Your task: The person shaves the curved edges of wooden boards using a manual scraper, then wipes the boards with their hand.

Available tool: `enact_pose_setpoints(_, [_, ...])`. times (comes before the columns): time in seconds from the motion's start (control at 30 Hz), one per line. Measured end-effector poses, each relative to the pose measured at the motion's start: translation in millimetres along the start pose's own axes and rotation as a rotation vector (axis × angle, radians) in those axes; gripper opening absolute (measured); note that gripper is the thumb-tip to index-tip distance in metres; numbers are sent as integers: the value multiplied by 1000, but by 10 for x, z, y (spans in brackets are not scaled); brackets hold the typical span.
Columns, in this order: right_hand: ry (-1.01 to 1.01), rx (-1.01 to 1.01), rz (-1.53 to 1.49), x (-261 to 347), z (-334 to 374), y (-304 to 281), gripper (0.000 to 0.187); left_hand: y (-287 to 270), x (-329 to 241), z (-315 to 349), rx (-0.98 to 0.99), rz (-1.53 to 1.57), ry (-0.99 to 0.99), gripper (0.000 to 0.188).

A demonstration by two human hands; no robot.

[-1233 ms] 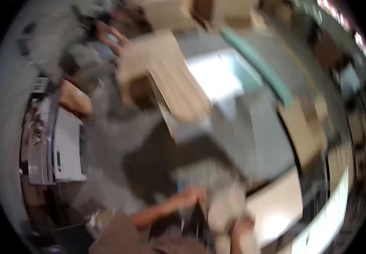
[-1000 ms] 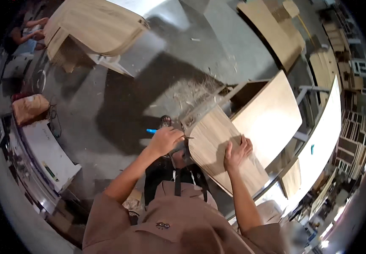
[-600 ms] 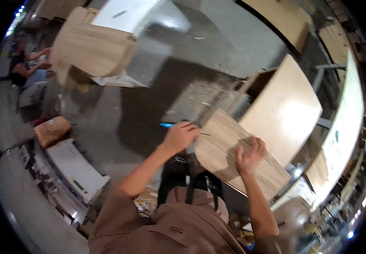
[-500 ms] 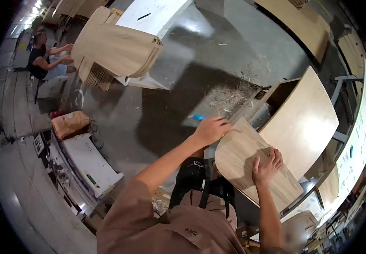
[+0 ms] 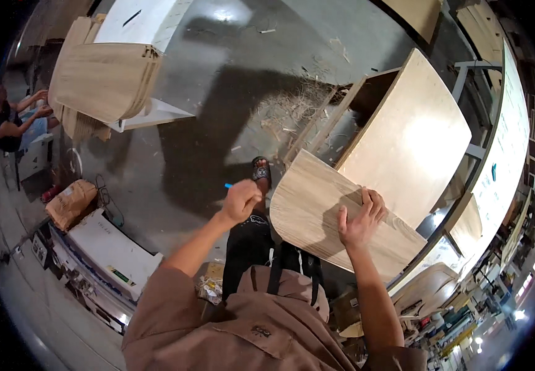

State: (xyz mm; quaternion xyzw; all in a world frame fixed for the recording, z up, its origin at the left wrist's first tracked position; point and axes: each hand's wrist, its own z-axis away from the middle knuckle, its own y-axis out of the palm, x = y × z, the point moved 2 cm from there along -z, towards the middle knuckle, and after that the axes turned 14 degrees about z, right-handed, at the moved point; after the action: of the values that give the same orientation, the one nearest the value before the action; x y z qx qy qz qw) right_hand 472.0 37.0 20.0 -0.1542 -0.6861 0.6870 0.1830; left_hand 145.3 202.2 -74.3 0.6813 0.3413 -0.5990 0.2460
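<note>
In my left hand (image 5: 241, 201) is a small blue-handled tool (image 5: 229, 185); only a short blue end shows past the closed fingers, so its exact kind cannot be made out. This hand hangs in the air, left of a wood-grain panel (image 5: 307, 201) with a rounded end. My right hand (image 5: 361, 219) lies on that panel with fingers spread, pressing on its upper face near the far edge. The panel rests partly over a pale, curved-edge board (image 5: 425, 136) to its upper right.
Thin strips and shavings (image 5: 295, 108) litter the floor ahead. A stack of wood-grain panels (image 5: 100, 80) stands at the far left, with a seated person (image 5: 17, 120) beside it. Nearer on the left are a brown paper bag (image 5: 71, 204) and a white box-like unit (image 5: 112, 253).
My left hand with the blue-handled tool has moved off the panel's rounded end, leftward and down. My right hand stays on the panel. The whole view has shifted, and my foot now shows.
</note>
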Motion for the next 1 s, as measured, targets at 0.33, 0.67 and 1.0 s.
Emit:
enact_pose_setpoints(0.33, [-63, -33, 43, 25, 23, 26, 70, 281, 150, -1916, 225, -277, 253, 20])
enact_pose_setpoints(0.67, [-32, -16, 22, 50, 34, -3, 69, 31, 11, -1352, 204, -312, 229, 65])
enact_pose_setpoints(1.0, [-22, -34, 13, 7, -16, -49, 70, 823, -749, 1015, 343, -441, -25, 61])
